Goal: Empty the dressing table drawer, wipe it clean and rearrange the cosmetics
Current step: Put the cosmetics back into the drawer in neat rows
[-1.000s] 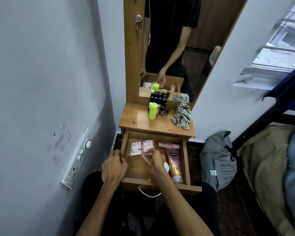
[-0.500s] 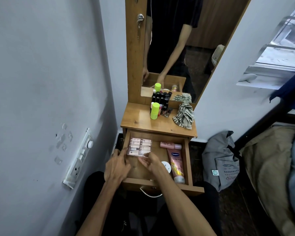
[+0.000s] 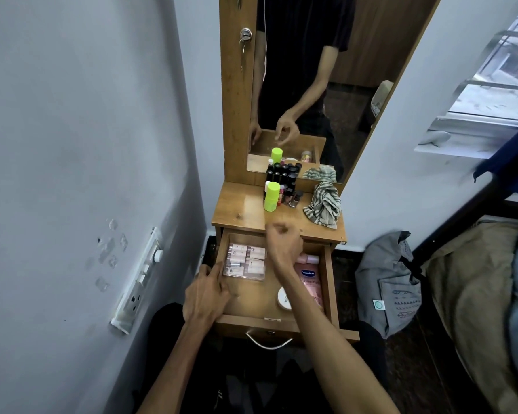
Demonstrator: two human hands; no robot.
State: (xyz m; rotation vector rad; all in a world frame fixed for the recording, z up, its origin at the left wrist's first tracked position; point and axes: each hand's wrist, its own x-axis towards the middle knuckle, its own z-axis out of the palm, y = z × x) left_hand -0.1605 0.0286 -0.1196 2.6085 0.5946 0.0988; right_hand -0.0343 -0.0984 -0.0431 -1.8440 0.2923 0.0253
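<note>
The wooden drawer [image 3: 329,282] stands pulled out. A clear pack of pink tubes [image 3: 245,261] lies at its back left. A pink Vaseline tube [image 3: 310,286], a small pink bottle [image 3: 310,259] and a white round jar [image 3: 284,298] lie on its right side. My left hand [image 3: 207,294] rests flat at the drawer's front left, its fingertips at the pack's near edge. My right hand [image 3: 283,243] hovers blurred over the drawer's back, at the tabletop's front edge; its fingers curl loosely, and its mirror reflection shows nothing in them.
A lime green bottle [image 3: 272,196], several dark small bottles [image 3: 284,180] and a striped cloth [image 3: 323,206] sit on the tabletop below the mirror [image 3: 311,85]. A switchboard [image 3: 138,279] juts from the left wall. A grey bag [image 3: 386,282] and a bed [image 3: 476,294] crowd the right.
My right hand let go of the pack of pink tubes and rose toward the tabletop. The pack now lies further back and left. My left hand slid along its near edge.
</note>
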